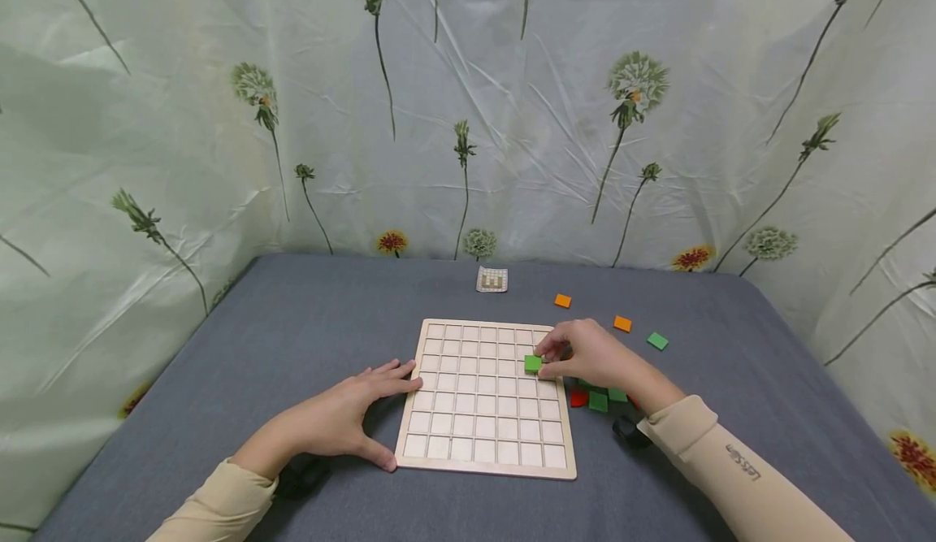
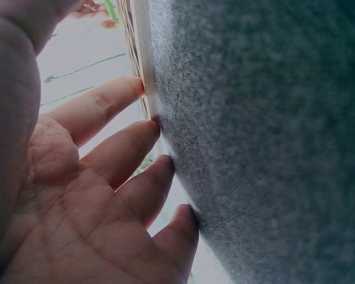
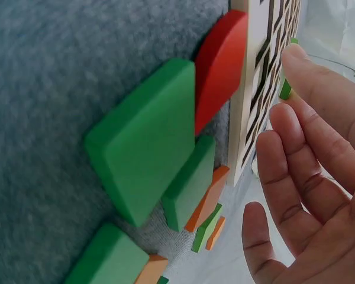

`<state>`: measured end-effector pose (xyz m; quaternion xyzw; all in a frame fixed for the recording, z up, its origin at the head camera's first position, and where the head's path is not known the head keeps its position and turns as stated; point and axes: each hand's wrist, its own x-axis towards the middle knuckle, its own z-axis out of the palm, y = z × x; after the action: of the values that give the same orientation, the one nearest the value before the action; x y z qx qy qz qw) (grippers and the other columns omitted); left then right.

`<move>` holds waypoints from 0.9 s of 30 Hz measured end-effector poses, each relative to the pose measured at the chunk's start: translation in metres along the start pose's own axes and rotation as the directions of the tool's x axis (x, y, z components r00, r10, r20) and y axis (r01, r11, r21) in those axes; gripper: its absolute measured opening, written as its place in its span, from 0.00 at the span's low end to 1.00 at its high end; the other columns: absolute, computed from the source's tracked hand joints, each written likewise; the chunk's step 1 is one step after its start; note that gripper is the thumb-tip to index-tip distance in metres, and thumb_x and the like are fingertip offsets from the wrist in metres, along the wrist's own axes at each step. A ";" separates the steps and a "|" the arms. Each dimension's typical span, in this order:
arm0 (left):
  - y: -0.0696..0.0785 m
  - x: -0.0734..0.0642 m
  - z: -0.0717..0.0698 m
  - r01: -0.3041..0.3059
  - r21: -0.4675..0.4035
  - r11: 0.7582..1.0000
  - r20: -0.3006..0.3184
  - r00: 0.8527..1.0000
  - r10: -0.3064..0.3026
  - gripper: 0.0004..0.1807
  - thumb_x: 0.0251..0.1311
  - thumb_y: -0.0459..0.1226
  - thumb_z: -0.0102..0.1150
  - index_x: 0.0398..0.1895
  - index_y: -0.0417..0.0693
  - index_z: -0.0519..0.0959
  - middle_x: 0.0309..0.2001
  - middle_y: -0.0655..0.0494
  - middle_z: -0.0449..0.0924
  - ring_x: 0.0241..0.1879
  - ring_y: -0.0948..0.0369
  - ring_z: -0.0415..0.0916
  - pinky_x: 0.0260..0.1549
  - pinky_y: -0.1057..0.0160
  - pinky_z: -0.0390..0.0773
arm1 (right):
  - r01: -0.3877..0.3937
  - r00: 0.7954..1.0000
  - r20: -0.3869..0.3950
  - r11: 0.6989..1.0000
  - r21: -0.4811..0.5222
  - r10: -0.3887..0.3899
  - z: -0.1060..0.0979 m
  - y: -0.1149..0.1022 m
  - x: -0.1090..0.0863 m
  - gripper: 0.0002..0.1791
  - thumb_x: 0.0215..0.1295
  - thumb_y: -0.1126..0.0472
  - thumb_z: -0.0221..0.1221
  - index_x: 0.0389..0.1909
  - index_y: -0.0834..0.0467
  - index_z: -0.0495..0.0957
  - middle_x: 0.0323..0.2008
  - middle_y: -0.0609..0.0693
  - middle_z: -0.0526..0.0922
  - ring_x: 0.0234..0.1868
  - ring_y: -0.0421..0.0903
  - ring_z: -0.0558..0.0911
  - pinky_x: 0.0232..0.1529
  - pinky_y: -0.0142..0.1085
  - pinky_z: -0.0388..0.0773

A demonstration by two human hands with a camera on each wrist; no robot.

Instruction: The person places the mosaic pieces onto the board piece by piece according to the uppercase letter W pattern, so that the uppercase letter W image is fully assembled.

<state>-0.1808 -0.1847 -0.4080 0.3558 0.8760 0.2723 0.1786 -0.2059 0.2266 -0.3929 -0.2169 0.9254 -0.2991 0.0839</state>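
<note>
A pale wooden grid board (image 1: 483, 469) lies flat on the grey cloth, its square cells bare apart from where the right hand works. At its upper right side, my right hand (image 1: 585, 357) pinches a small green square tile (image 1: 532, 364) between thumb and fingertips, over cells near the right rim. Whether the tile touches the board cannot be told. My left hand (image 1: 338, 416) rests at the board's left edge with fingers spread, thumb by the lower left corner. The left wrist view shows those fingers (image 2: 115, 109) extended, fingertips against the board's edge and the cloth.
Beside the board's right edge, partly under the right forearm, lie green tiles (image 3: 148, 142) and a red tile (image 3: 222, 71). Farther back are two orange tiles, one being this orange tile (image 1: 563, 301), and a lone green tile (image 1: 657, 341). A small patterned card (image 1: 492, 279) lies behind the board.
</note>
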 end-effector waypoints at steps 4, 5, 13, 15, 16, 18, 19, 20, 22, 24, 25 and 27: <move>0.001 0.000 0.000 0.000 -0.003 1.000 0.000 1.000 0.000 0.58 0.47 0.58 0.85 0.82 0.52 0.69 0.86 0.46 0.56 0.86 0.38 0.49 0.79 0.24 0.50 | -0.007 1.000 0.007 1.000 0.006 0.007 0.003 -0.001 0.001 0.11 0.64 0.58 0.76 0.45 0.54 0.91 0.39 0.44 0.89 0.38 0.36 0.83 0.39 0.30 0.83; 0.001 0.000 0.000 0.001 -0.005 1.000 0.001 1.000 -0.001 0.58 0.47 0.58 0.85 0.82 0.52 0.69 0.86 0.46 0.56 0.86 0.38 0.48 0.79 0.24 0.50 | -0.008 1.000 0.009 1.000 0.009 0.008 0.004 -0.001 0.002 0.10 0.64 0.58 0.76 0.45 0.54 0.91 0.39 0.43 0.88 0.37 0.35 0.83 0.40 0.30 0.83; 0.001 0.000 0.000 -0.001 -0.012 1.000 -0.001 1.000 0.001 0.58 0.47 0.57 0.85 0.82 0.53 0.69 0.86 0.46 0.56 0.86 0.38 0.48 0.79 0.25 0.50 | 0.004 1.000 0.021 1.000 0.025 -0.005 0.007 0.001 0.003 0.10 0.65 0.58 0.76 0.45 0.54 0.91 0.39 0.43 0.89 0.39 0.35 0.84 0.42 0.30 0.84; 0.001 0.000 0.000 -0.001 -0.011 1.000 -0.004 1.000 0.001 0.58 0.47 0.57 0.85 0.82 0.53 0.69 0.86 0.46 0.56 0.86 0.38 0.48 0.79 0.25 0.50 | 0.003 1.000 0.021 1.000 0.024 -0.004 0.008 0.001 0.003 0.10 0.64 0.58 0.76 0.45 0.54 0.91 0.39 0.43 0.89 0.39 0.35 0.84 0.42 0.30 0.84; 0.001 0.000 0.000 0.000 -0.012 1.000 -0.004 1.000 0.000 0.58 0.47 0.57 0.85 0.82 0.53 0.69 0.86 0.47 0.56 0.86 0.38 0.48 0.79 0.25 0.50 | 0.002 1.000 0.021 1.000 0.025 -0.002 0.008 0.001 0.004 0.10 0.64 0.58 0.76 0.45 0.54 0.91 0.39 0.43 0.89 0.39 0.35 0.84 0.42 0.30 0.84; 0.001 -0.001 0.000 0.001 -0.014 1.000 -0.004 1.000 -0.001 0.58 0.47 0.57 0.85 0.82 0.53 0.69 0.86 0.46 0.56 0.86 0.38 0.48 0.79 0.25 0.50 | 0.000 1.000 0.021 1.000 0.022 -0.001 0.008 0.000 0.004 0.10 0.64 0.58 0.76 0.45 0.54 0.91 0.39 0.43 0.89 0.38 0.35 0.83 0.41 0.30 0.83; 0.001 -0.001 0.000 0.002 -0.015 1.000 -0.004 1.000 -0.002 0.57 0.47 0.57 0.85 0.82 0.53 0.69 0.86 0.46 0.56 0.86 0.38 0.48 0.79 0.25 0.49 | 0.000 1.000 0.021 1.000 0.021 0.000 0.008 0.000 0.004 0.10 0.64 0.58 0.76 0.45 0.54 0.91 0.39 0.43 0.89 0.38 0.35 0.83 0.41 0.30 0.83; 0.001 -0.001 0.000 0.003 -0.016 1.000 -0.003 1.000 -0.003 0.57 0.47 0.57 0.85 0.82 0.53 0.69 0.86 0.46 0.55 0.86 0.38 0.48 0.79 0.25 0.49 | -0.001 1.000 0.021 1.000 0.019 0.001 0.008 0.000 0.004 0.10 0.64 0.58 0.76 0.45 0.54 0.91 0.39 0.43 0.88 0.38 0.35 0.83 0.41 0.30 0.83; 0.001 -0.001 0.000 0.003 -0.017 1.000 -0.002 1.000 -0.003 0.57 0.47 0.57 0.85 0.82 0.53 0.69 0.86 0.46 0.55 0.86 0.37 0.48 0.79 0.24 0.49 | -0.003 1.000 0.021 1.000 0.018 0.003 0.008 0.000 0.004 0.10 0.64 0.58 0.76 0.45 0.54 0.91 0.39 0.43 0.88 0.37 0.35 0.82 0.40 0.30 0.83; 0.001 -0.001 0.000 0.003 -0.019 1.000 -0.001 1.000 -0.003 0.57 0.47 0.57 0.85 0.82 0.53 0.69 0.86 0.46 0.55 0.86 0.37 0.48 0.79 0.24 0.49 | -0.004 1.000 0.022 1.000 0.020 0.004 0.008 -0.001 0.004 0.10 0.64 0.58 0.77 0.45 0.54 0.91 0.39 0.43 0.88 0.37 0.35 0.82 0.40 0.30 0.83; 0.001 -0.001 0.000 0.004 -0.019 1.000 -0.001 1.000 -0.004 0.57 0.47 0.57 0.85 0.82 0.53 0.69 0.86 0.46 0.55 0.86 0.37 0.48 0.79 0.24 0.49 | -0.005 1.000 0.023 1.000 0.022 0.005 0.008 -0.001 0.004 0.10 0.64 0.58 0.77 0.45 0.54 0.91 0.39 0.43 0.88 0.37 0.36 0.82 0.40 0.30 0.82; 0.001 -0.001 0.000 0.005 -0.018 1.000 0.000 1.000 -0.005 0.58 0.47 0.57 0.85 0.82 0.53 0.69 0.87 0.47 0.55 0.86 0.38 0.48 0.79 0.24 0.48 | -0.006 1.000 0.024 1.000 0.023 0.006 0.008 -0.001 0.004 0.10 0.63 0.59 0.77 0.45 0.54 0.91 0.39 0.43 0.88 0.37 0.36 0.81 0.39 0.30 0.82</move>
<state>-0.1797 -0.1848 -0.4076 0.3519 0.8744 0.2800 0.1823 -0.2069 0.2198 -0.3987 -0.2166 0.9215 -0.3070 0.0984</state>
